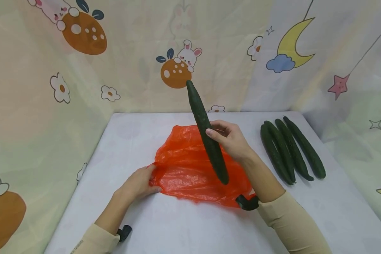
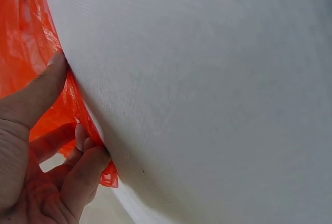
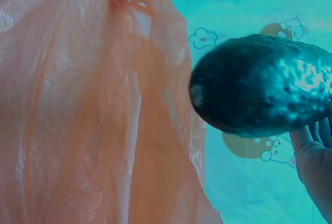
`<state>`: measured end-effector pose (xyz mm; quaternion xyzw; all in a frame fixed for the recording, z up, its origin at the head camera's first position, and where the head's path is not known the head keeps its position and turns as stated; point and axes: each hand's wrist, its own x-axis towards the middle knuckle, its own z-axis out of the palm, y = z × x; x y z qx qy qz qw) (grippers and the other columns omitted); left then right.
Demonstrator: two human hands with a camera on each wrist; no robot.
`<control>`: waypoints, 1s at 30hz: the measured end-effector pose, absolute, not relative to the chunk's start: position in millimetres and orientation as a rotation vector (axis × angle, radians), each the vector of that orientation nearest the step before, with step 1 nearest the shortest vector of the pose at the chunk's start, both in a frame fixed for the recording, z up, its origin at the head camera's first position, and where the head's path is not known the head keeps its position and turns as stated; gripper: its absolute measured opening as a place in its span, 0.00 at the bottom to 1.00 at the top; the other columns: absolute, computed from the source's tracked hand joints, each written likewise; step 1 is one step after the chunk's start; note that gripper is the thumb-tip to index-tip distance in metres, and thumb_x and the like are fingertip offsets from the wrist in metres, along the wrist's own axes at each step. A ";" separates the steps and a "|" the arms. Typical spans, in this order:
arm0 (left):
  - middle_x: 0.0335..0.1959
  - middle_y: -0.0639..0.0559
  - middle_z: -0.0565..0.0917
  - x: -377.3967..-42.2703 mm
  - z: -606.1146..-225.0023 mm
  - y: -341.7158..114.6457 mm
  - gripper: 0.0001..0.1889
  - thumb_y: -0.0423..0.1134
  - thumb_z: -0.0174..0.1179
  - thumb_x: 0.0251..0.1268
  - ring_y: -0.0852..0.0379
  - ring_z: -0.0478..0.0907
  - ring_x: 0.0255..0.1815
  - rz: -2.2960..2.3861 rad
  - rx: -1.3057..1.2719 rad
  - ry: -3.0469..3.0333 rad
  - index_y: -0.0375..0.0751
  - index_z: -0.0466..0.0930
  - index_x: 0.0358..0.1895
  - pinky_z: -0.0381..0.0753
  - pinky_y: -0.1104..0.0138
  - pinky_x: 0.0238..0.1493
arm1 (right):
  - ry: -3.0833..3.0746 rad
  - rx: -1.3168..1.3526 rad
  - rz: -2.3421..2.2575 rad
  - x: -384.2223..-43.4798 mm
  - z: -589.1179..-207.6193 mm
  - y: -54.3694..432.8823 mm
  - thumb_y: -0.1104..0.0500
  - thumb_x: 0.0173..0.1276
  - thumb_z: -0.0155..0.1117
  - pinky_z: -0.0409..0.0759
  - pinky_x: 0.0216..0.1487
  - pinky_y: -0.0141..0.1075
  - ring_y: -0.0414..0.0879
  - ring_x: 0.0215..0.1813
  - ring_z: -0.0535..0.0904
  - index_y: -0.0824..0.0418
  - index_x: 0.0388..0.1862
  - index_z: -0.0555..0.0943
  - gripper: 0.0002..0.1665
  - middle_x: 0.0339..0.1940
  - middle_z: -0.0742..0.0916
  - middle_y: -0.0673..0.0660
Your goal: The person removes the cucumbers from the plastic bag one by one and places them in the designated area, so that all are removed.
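A long dark green cucumber [image 1: 207, 130] is gripped near its middle by my right hand [image 1: 230, 139], thumb on the near side. It slants over a thin red plastic bag [image 1: 184, 176] that spreads across the table. At the bag's left edge, my left hand [image 1: 139, 181] holds the plastic. The left wrist view shows that hand's thumb and curled fingers [image 2: 85, 175] at the bag's rim. In the right wrist view, one rounded end of the cucumber [image 3: 254, 86] looms large beside the bag [image 3: 78, 105], whose opening faces this camera.
Several more cucumbers [image 1: 292, 151] lie side by side on the right of the white table [image 1: 127, 141]. A patterned cloth [image 1: 130, 53] with rabbits, flowers and a moon hangs behind and around it. Dark straps [image 1: 247, 203] are at both wrists.
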<state>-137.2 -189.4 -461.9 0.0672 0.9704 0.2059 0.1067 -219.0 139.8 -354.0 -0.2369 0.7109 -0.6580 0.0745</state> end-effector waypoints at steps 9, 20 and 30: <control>0.52 0.46 0.83 -136.9 -460.4 -188.7 0.44 0.50 0.81 0.50 0.48 0.80 0.52 0.601 0.199 2.853 0.40 0.70 0.70 0.85 0.49 0.54 | 2.118 -0.615 -2.071 -225.0 -353.8 156.1 0.55 0.77 0.64 0.88 0.46 0.42 0.53 0.42 0.85 0.62 0.60 0.81 0.18 0.48 0.85 0.59; 0.51 0.46 0.83 -138.8 -460.3 -188.7 0.44 0.49 0.81 0.49 0.49 0.81 0.51 0.601 0.201 2.860 0.39 0.71 0.70 0.85 0.50 0.53 | 2.105 -0.481 -2.188 -233.3 -349.8 185.8 0.53 0.77 0.64 0.88 0.41 0.38 0.46 0.35 0.84 0.58 0.56 0.83 0.15 0.41 0.85 0.55; 0.54 0.46 0.83 -139.3 -461.7 -188.5 0.44 0.49 0.81 0.50 0.49 0.80 0.53 0.584 0.203 2.858 0.39 0.71 0.70 0.85 0.51 0.55 | 2.139 -0.331 -2.249 -239.4 -365.6 219.1 0.49 0.76 0.65 0.88 0.39 0.37 0.44 0.33 0.86 0.60 0.53 0.83 0.17 0.38 0.86 0.52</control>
